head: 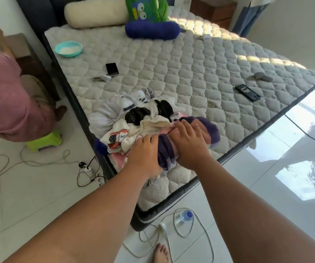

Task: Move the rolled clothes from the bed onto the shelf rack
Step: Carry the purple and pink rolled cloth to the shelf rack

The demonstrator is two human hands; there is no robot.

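1. Home bedroom.
2. Bed [190, 76] with quilted mattress cover; bolster pillow [96, 14] and green plush toy [149, 18] at its head.
3. Tiled floor [39, 196]: power strip [89, 170], plastic stool [44, 141].

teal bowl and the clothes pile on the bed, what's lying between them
Head view: a black rectangular phone and a small white charger-like block lie on the quilted mattress.
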